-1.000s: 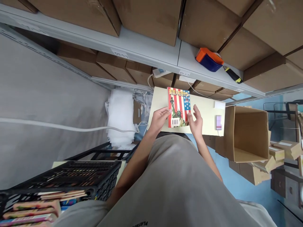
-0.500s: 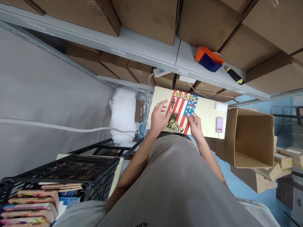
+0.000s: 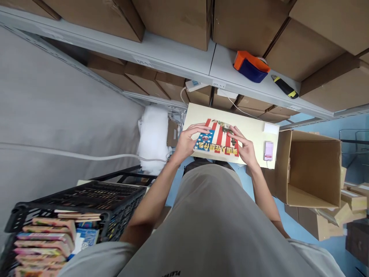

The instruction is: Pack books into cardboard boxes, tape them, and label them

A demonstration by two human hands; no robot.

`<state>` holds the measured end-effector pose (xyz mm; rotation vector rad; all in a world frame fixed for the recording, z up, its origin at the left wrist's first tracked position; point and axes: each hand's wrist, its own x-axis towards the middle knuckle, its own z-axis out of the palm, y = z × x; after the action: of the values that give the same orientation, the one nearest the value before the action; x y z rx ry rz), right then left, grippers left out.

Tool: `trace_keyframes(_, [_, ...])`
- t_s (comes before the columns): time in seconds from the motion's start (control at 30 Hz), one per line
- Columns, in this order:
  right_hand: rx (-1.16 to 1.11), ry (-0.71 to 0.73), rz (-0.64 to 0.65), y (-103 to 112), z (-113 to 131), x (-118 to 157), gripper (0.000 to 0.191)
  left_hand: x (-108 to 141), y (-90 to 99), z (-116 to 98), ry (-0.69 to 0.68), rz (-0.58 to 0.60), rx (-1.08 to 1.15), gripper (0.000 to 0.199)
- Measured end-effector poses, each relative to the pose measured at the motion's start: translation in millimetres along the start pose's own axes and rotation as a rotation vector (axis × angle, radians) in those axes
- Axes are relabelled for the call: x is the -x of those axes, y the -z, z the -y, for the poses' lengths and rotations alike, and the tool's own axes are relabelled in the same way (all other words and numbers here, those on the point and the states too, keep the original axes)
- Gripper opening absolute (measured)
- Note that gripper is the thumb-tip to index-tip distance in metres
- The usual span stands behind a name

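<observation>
Between my two hands is a book (image 3: 216, 139) with red and white stripes, a blue starred patch and yellow Chinese characters on its cover. It is turned so the characters read upside down along the edge nearest me. My left hand (image 3: 186, 141) grips its left side, with the fingers over the top of the cover. My right hand (image 3: 245, 149) holds the right side, its fingers also reaching over the cover. Below the book lies a pale board-like tabletop (image 3: 253, 134). What my thumbs touch is partly hidden.
A phone (image 3: 268, 151) lies at the tabletop's right end, beside an open cardboard box (image 3: 314, 173). Shelves above carry cartons, an orange-and-blue tape dispenser (image 3: 251, 66) and a utility knife (image 3: 285, 87). At lower left stands a black crate (image 3: 115, 200) with books; white wrapping (image 3: 154, 134) hangs behind.
The book has been turned around, from characters at the far edge to characters at the near edge. My left hand, open over the cover before, now holds its left side.
</observation>
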<state>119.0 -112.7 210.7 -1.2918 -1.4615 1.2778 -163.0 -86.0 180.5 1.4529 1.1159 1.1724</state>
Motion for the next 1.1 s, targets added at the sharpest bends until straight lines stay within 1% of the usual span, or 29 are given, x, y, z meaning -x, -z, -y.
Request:
trace_keyframes(0.07, [0.020,0.042,0.011,5.6,1.5,2.3,0.039,-1.3,2.9,-9.1,-0.097,0.009,-0.085,0.027])
trace_keyframes(0.17, [0.006,0.058,0.013,8.6,1.8,6.1,0.042,0.2,2.9,-17.6,-0.158,0.019,-0.135,0.021])
trace_keyframes(0.2, [0.002,0.049,0.000,8.6,1.0,7.2,0.045,1.8,1.8,-18.3,-0.144,0.018,-0.142,0.020])
trace_keyframes(0.27, [-0.001,0.013,-0.051,7.9,-1.3,8.7,0.052,5.7,-1.5,-17.0,-0.051,-0.007,-0.142,0.021])
trace_keyframes(0.3, [-0.007,-0.011,-0.076,7.3,-2.5,9.3,0.056,7.9,-3.6,-15.6,0.012,-0.028,-0.131,0.027])
trace_keyframes(0.37, [-0.025,-0.060,-0.101,6.0,-3.7,10.5,0.069,12.2,-7.8,-12.7,0.115,-0.067,-0.084,0.051])
trace_keyframes(0.4, [-0.033,-0.080,-0.101,5.5,-3.6,11.3,0.075,14.3,-9.8,-11.8,0.143,-0.074,-0.055,0.061])
trace_keyframes(0.43, [-0.036,-0.097,-0.099,5.1,-3.0,12.3,0.080,16.3,-11.5,-11.4,0.158,-0.074,-0.031,0.066])
trace_keyframes(0.47, [-0.030,-0.108,-0.100,4.9,-2.0,13.5,0.080,18.2,-12.8,-11.4,0.167,-0.073,-0.018,0.065])
trace_keyframes(0.57, [0.004,-0.119,-0.130,5.9,0.9,17.2,0.062,23.7,-14.2,-12.5,0.192,-0.064,-0.001,0.041])
trace_keyframes(0.6, [0.009,-0.127,-0.143,6.8,1.5,18.2,0.058,25.3,-13.9,-12.5,0.202,-0.053,0.016,0.038])
trace_keyframes(0.67, [0.009,-0.159,-0.162,9.5,1.9,19.6,0.058,28.1,-12.6,-11.9,0.222,-0.017,0.067,0.035])
trace_keyframes(0.77, [-0.031,-0.229,-0.135,14.3,3.0,20.3,0.064,30.2,-11.0,-11.1,0.259,0.032,0.147,0.040])
trace_keyframes(0.87, [-0.124,-0.299,-0.092,16.5,5.1,19.7,0.069,29.1,-12.2,-12.1,0.289,0.027,0.217,0.040])
trace_keyframes(1.0, [-0.203,-0.359,-0.051,11.5,4.4,17.5,0.079,23.7,-17.2,-11.2,0.308,-0.061,0.257,0.047])
trace_keyframes(1.1, [-0.254,-0.402,-0.011,3.1,0.5,15.4,0.078,18.9,-20.2,-5.4,0.337,-0.136,0.259,0.059])
